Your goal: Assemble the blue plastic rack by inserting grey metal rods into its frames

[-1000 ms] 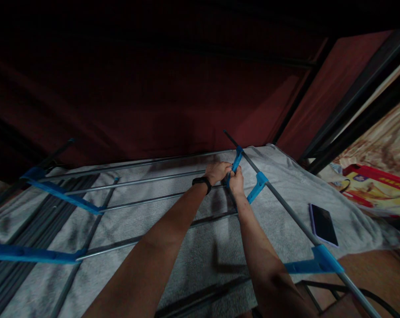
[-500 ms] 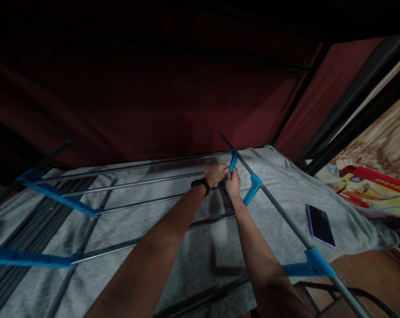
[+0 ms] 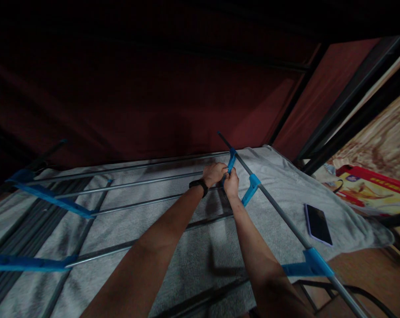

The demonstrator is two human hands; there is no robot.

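Note:
A frame of grey metal tubes (image 3: 147, 181) joined by blue plastic brackets lies across a grey blanket. Both hands meet at its far right corner, on the blue plastic bracket (image 3: 232, 160). My left hand (image 3: 215, 173), a black band on its wrist, closes around the bracket's left side where a crossbar ends. My right hand (image 3: 232, 183) pinches the same bracket from the near side. Just right of them, another blue bracket (image 3: 251, 190) sits on the long side tube (image 3: 281, 214). The fingertips partly hide the joint between crossbar and bracket.
On the left, more tubes (image 3: 31, 238) lie bundled on the grey blanket (image 3: 193, 256), near a long blue bracket (image 3: 28, 263). A phone (image 3: 318, 224) rests at the right. Beyond it is a red and yellow package (image 3: 375, 190). A dark red panel (image 3: 173, 101) rises behind.
Both hands keep their grip on the bracket with hardly any movement. The whole view has shifted slightly, so the frame and phone appear a little further left.

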